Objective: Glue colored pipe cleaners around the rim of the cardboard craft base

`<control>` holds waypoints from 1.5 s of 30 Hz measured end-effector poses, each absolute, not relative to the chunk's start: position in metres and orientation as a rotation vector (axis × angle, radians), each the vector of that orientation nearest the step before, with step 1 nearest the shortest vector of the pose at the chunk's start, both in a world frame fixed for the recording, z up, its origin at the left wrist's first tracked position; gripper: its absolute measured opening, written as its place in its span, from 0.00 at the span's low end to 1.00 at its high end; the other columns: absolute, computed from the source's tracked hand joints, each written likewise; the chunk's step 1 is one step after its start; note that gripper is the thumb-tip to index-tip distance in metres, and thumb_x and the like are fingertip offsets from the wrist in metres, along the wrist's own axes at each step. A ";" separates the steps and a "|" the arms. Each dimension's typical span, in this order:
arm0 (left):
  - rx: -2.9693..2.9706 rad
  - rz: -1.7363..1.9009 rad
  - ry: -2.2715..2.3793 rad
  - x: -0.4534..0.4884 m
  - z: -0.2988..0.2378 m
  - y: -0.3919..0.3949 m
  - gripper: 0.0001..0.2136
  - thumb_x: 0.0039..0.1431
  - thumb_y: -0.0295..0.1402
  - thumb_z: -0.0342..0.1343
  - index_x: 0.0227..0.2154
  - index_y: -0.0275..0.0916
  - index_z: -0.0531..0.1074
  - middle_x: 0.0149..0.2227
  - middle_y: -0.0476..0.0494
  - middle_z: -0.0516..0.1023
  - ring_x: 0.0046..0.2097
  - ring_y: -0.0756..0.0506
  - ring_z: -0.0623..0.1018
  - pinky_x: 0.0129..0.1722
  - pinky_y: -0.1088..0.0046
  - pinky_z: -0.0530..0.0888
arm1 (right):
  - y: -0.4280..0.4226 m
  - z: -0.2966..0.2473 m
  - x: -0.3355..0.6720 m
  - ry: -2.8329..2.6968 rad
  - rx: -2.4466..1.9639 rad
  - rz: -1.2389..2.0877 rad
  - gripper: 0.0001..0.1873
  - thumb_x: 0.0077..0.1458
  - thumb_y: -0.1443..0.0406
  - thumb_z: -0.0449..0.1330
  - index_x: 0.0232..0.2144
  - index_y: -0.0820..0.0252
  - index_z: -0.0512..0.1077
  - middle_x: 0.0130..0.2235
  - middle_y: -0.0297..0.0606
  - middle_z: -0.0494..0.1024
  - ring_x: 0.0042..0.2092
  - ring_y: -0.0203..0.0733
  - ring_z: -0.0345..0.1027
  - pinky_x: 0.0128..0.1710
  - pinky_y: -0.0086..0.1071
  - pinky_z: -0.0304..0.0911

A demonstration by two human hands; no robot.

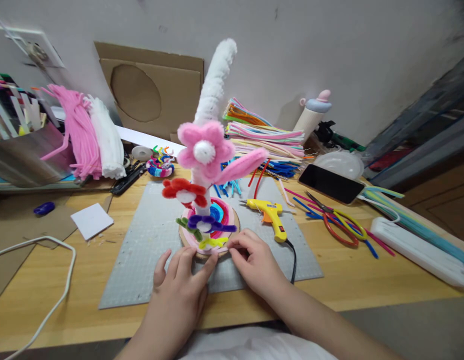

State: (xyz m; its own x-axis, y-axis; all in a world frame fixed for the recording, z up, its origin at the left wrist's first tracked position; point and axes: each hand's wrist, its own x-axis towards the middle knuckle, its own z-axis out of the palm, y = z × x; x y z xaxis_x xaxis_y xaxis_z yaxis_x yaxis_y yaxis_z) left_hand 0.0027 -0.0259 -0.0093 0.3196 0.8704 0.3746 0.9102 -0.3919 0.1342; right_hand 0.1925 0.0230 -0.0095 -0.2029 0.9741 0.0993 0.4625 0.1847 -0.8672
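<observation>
A round base (237, 223) with coiled pipe cleaners on top stands on the grey cutting mat. From it rises a fuzzy white stem (213, 87), leaning slightly right. Pipe-cleaner flowers sit along this stem: a pink flower (221, 145), a red flower (168, 189) and a purple flower (220, 226). Yellow pipe cleaner (213, 243) lies low at the front. My left hand (181, 280) has its fingers spread, their tips at the base's near edge. With thumb and forefinger, my right hand (256, 260) pinches a pale pink pipe cleaner (221, 250) at the rim.
Right of the base, a yellow glue gun (267, 212) lies on the cutting mat (138, 260). Scissors (339, 220), a phone (331, 182) and a power strip (419, 250) are farther right. Bundled pipe cleaners (265, 135) are behind. A white cable (67, 285) curves at left.
</observation>
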 end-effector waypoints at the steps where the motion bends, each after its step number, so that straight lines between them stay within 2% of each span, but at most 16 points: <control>1: -2.468 -0.588 -1.662 0.003 -0.009 -0.026 0.22 0.58 0.26 0.52 0.53 0.55 0.70 0.48 0.39 0.73 0.53 0.40 0.71 0.60 0.53 0.53 | 0.023 -0.010 0.193 -1.770 -1.355 0.946 0.11 0.53 0.75 0.54 0.31 0.57 0.74 0.34 0.35 0.70 0.36 0.38 0.67 0.35 0.31 0.63; 9: -2.472 -0.593 -1.674 0.003 -0.011 -0.024 0.22 0.57 0.29 0.56 0.54 0.53 0.70 0.48 0.39 0.74 0.54 0.38 0.69 0.60 0.53 0.51 | 0.018 -0.007 0.195 -1.647 -1.427 1.053 0.03 0.55 0.69 0.55 0.31 0.59 0.70 0.33 0.36 0.73 0.34 0.39 0.69 0.34 0.31 0.64; 12: -2.484 -0.567 -1.674 0.003 -0.010 -0.024 0.23 0.57 0.27 0.54 0.55 0.54 0.69 0.48 0.40 0.73 0.54 0.39 0.68 0.60 0.53 0.51 | 0.010 -0.005 0.197 -1.688 -1.482 1.103 0.05 0.56 0.68 0.55 0.29 0.59 0.70 0.29 0.35 0.73 0.31 0.38 0.66 0.31 0.30 0.61; 16: -2.473 -0.602 -1.687 0.003 -0.010 -0.024 0.22 0.57 0.28 0.54 0.54 0.54 0.70 0.48 0.41 0.73 0.54 0.39 0.68 0.60 0.53 0.51 | -0.002 -0.008 0.199 -1.701 -1.445 1.217 0.05 0.57 0.67 0.55 0.32 0.58 0.72 0.27 0.32 0.71 0.29 0.36 0.64 0.29 0.28 0.59; 23: -2.458 -0.596 -1.668 0.004 -0.009 -0.023 0.22 0.57 0.27 0.53 0.53 0.54 0.71 0.47 0.41 0.74 0.53 0.39 0.69 0.59 0.53 0.52 | -0.011 -0.010 0.195 -1.582 -1.415 1.490 0.08 0.55 0.68 0.57 0.37 0.58 0.73 0.28 0.31 0.72 0.30 0.35 0.64 0.30 0.28 0.61; 27: -2.475 -0.569 -1.666 0.003 -0.007 -0.023 0.22 0.58 0.27 0.52 0.54 0.53 0.70 0.47 0.40 0.74 0.53 0.38 0.69 0.59 0.52 0.52 | -0.007 0.003 0.201 -1.761 -1.384 1.284 0.07 0.57 0.66 0.56 0.37 0.57 0.73 0.32 0.34 0.74 0.33 0.37 0.67 0.34 0.30 0.62; 31: -2.473 -0.628 -1.693 0.002 -0.010 -0.023 0.21 0.57 0.28 0.54 0.53 0.54 0.71 0.48 0.41 0.74 0.53 0.39 0.69 0.60 0.54 0.52 | 0.014 0.015 0.229 -1.771 -1.414 0.890 0.10 0.60 0.61 0.54 0.34 0.58 0.73 0.34 0.38 0.75 0.34 0.40 0.67 0.33 0.32 0.61; 33: -2.472 -0.639 -1.710 0.002 -0.013 -0.024 0.22 0.56 0.29 0.56 0.53 0.56 0.70 0.49 0.42 0.74 0.54 0.39 0.69 0.60 0.54 0.51 | 0.031 0.016 0.250 -1.689 -1.545 0.651 0.12 0.60 0.59 0.53 0.32 0.58 0.72 0.34 0.39 0.75 0.34 0.41 0.67 0.32 0.32 0.60; 35: -2.472 -0.642 -1.712 0.002 -0.014 -0.024 0.22 0.56 0.29 0.56 0.53 0.56 0.70 0.49 0.42 0.73 0.54 0.39 0.68 0.61 0.54 0.51 | 0.050 0.012 0.270 -1.672 -1.795 0.471 0.13 0.57 0.55 0.56 0.29 0.58 0.71 0.30 0.39 0.74 0.31 0.42 0.66 0.29 0.33 0.56; 37: -2.476 -0.639 -1.691 0.001 -0.014 -0.024 0.22 0.57 0.29 0.54 0.54 0.55 0.70 0.49 0.42 0.74 0.54 0.39 0.69 0.60 0.54 0.51 | 0.065 0.003 0.284 -1.607 -1.964 0.491 0.16 0.49 0.52 0.63 0.29 0.58 0.71 0.27 0.38 0.73 0.28 0.43 0.65 0.26 0.32 0.53; 39: -2.470 -0.649 -1.673 0.001 -0.013 -0.023 0.21 0.58 0.28 0.53 0.53 0.54 0.71 0.48 0.42 0.74 0.53 0.39 0.69 0.60 0.54 0.51 | 0.075 -0.008 0.289 -1.567 -1.982 0.554 0.18 0.42 0.53 0.67 0.29 0.58 0.72 0.27 0.38 0.74 0.29 0.43 0.66 0.26 0.33 0.54; 42: -2.461 -0.661 -1.639 0.001 -0.010 -0.022 0.20 0.59 0.27 0.51 0.52 0.53 0.72 0.47 0.41 0.74 0.52 0.39 0.70 0.59 0.54 0.52 | 0.079 -0.020 0.287 -1.504 -1.922 0.610 0.15 0.41 0.59 0.66 0.32 0.58 0.71 0.29 0.38 0.75 0.31 0.44 0.68 0.30 0.33 0.58; 45: -2.462 -0.637 -1.589 0.001 -0.006 -0.022 0.21 0.59 0.26 0.49 0.52 0.52 0.72 0.47 0.41 0.75 0.52 0.40 0.70 0.58 0.56 0.53 | 0.075 -0.018 0.282 -1.398 -1.832 0.699 0.17 0.42 0.62 0.61 0.38 0.60 0.70 0.34 0.39 0.77 0.34 0.44 0.70 0.33 0.35 0.62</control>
